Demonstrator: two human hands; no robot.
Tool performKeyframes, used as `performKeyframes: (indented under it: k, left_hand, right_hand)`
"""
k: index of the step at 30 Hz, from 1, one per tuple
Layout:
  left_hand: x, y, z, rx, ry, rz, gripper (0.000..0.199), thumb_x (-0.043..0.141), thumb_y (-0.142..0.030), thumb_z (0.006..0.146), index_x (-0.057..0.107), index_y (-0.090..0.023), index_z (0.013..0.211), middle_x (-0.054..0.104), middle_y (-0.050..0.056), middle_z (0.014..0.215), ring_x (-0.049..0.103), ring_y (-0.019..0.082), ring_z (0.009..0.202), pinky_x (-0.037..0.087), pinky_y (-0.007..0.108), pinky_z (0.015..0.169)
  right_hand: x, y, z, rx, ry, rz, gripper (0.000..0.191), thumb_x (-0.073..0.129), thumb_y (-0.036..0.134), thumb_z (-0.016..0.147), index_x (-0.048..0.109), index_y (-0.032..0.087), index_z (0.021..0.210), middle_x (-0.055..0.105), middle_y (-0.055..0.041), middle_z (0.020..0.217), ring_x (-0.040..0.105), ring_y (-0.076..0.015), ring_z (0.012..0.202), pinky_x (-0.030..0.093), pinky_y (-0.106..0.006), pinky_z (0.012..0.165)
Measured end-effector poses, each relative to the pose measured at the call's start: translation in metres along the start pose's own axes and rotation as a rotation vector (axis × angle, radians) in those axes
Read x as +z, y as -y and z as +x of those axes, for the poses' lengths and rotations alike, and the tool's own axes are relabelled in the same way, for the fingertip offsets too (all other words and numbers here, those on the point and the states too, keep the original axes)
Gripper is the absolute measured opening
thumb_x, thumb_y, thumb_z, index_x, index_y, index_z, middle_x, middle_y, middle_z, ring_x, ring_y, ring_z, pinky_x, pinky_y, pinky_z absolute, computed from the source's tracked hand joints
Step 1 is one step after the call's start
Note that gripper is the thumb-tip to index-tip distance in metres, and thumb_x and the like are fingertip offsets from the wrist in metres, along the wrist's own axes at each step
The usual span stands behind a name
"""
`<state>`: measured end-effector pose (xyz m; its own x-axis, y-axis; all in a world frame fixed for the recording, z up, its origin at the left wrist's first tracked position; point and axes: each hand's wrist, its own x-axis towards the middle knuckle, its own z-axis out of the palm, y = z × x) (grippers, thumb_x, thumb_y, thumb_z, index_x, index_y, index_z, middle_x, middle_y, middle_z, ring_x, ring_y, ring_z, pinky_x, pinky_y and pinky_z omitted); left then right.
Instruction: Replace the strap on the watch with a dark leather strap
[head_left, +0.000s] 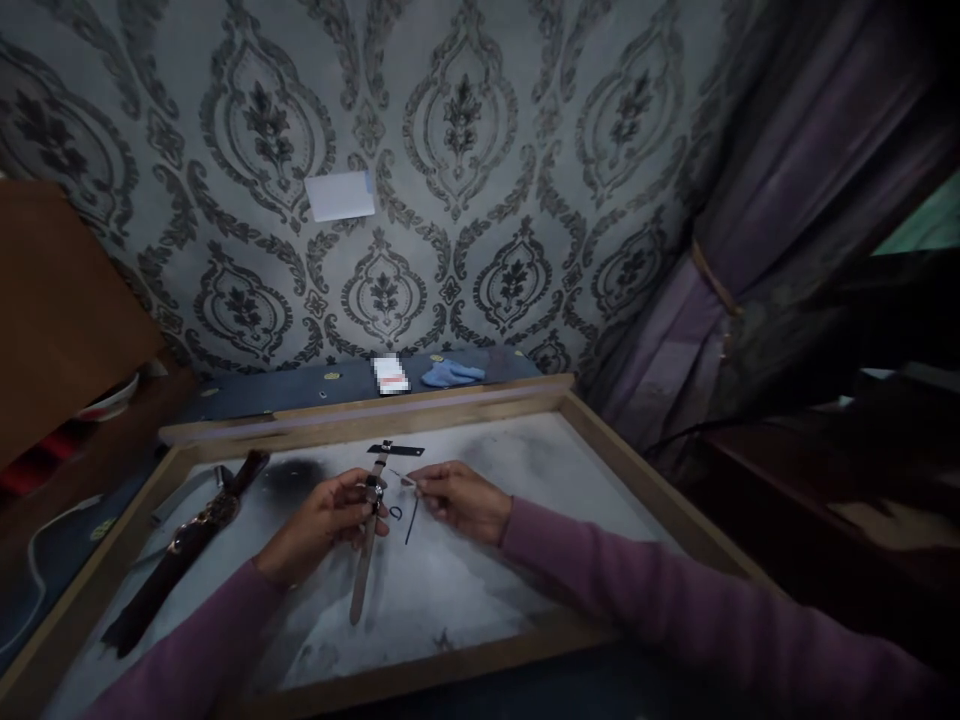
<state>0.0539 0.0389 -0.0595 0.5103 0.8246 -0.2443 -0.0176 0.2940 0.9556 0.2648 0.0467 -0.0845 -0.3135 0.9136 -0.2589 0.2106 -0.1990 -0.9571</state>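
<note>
the wristwatch [376,493] is gripped by the left hand [326,522], whose fingers hide one side of its case; the dial is too small and dim to read. it lies between the two hands, strap running away and back toward the person, above the white floor of a wood-framed tray [637,464]. the right hand [463,500], just beside it, pinches a thin tool [403,479], its rear end covered by the fingers. whether the strap's far end touches the dark strip [405,451] is unclear. both sleeves are cut off by the picture's edges.
</note>
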Motion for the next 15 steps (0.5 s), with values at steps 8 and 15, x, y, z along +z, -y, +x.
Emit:
performKeyframes:
  k: [8, 15]
  left_hand:
    - [0.006, 0.022, 0.006, 0.008, 0.093, 0.12, 0.041, 0.075, -0.047, 0.073, 0.06, -0.014, 0.092, 0.06, 0.002, 0.075, 0.057, 0.012, 0.059, 0.034, 0.017, 0.045]
    - [0.008, 0.026, 0.005, 0.072, 0.125, 0.265, 0.039, 0.067, -0.049, 0.077, 0.063, -0.012, 0.088, 0.05, -0.003, 0.059, 0.045, 0.009, 0.047, 0.037, 0.021, 0.047]
  right_hand:
    - [0.006, -0.003, 0.006, 0.061, 0.241, 0.485, 0.028, 0.079, 0.024, 0.067, 0.061, 0.013, 0.085, 0.063, -0.0003, 0.073, 0.057, -0.0061, 0.059, 0.041, -0.014, 0.05]
    - [-0.002, -0.001, 0.011, 0.048, 0.407, 0.515, 0.043, 0.089, 0.031, 0.055, 0.063, 0.01, 0.083, 0.065, 0.0024, 0.064, 0.057, -0.0043, 0.051, 0.042, -0.012, 0.046]
